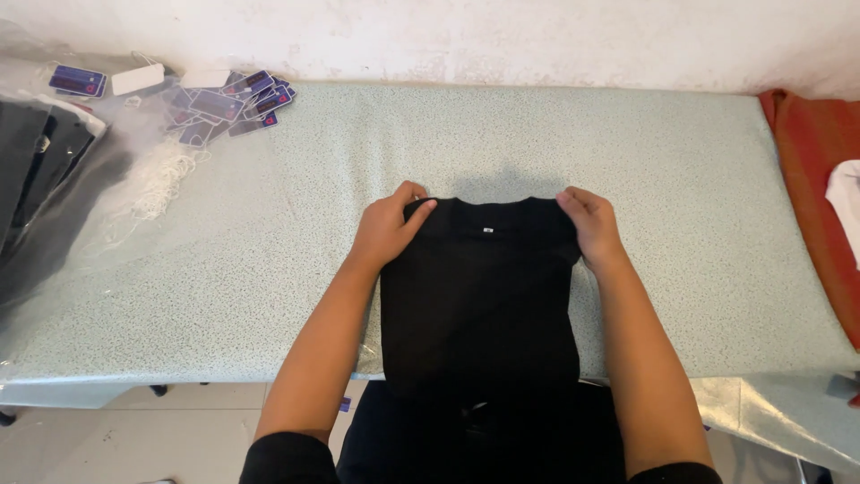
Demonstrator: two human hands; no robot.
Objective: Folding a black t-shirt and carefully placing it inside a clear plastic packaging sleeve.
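Your left hand [387, 226] and right hand [589, 224] each pinch a top corner of the black shirt [479, 296], which lies flat on the speckled surface [269, 260], its lower end hanging over the near edge. Tags [224, 106] lie far left.

I see a pale green speckled table [269, 269] running to a rough whitewashed wall [502, 40] at the far side. Light tiled floor [116, 439] shows near left; an orange-red cloth [820, 170] drapes the right end.
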